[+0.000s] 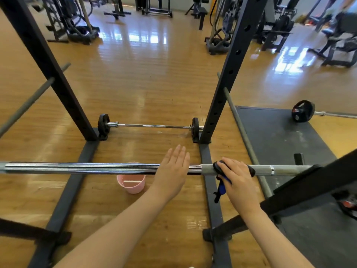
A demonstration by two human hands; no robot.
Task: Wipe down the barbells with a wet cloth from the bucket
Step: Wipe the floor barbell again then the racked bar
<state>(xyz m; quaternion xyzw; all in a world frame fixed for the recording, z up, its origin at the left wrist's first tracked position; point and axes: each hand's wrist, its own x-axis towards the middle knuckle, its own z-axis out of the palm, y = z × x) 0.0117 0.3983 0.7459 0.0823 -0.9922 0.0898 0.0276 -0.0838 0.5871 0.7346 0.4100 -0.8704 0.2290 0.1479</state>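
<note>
A chrome barbell [81, 168] lies level across the rack in front of me, its grey knurled section at the right. My right hand [238, 180] grips a dark blue-black cloth [222, 187] wrapped over that grey section; a tail of the cloth hangs below the bar. My left hand [172, 172] is flat with straight fingers over the bar, just left of the grey section. A pink bucket [131, 183] stands on the floor under the bar. A second barbell [150, 126] with small black plates lies on the floor between the far uprights.
Black rack uprights [224, 89] rise left and right, with base rails [211, 190] on the wooden floor. A grey safety bar [245, 136] slants down at right. A dark mat [274, 136] holds a third barbell's plate [303, 111]. Gym machines fill the background.
</note>
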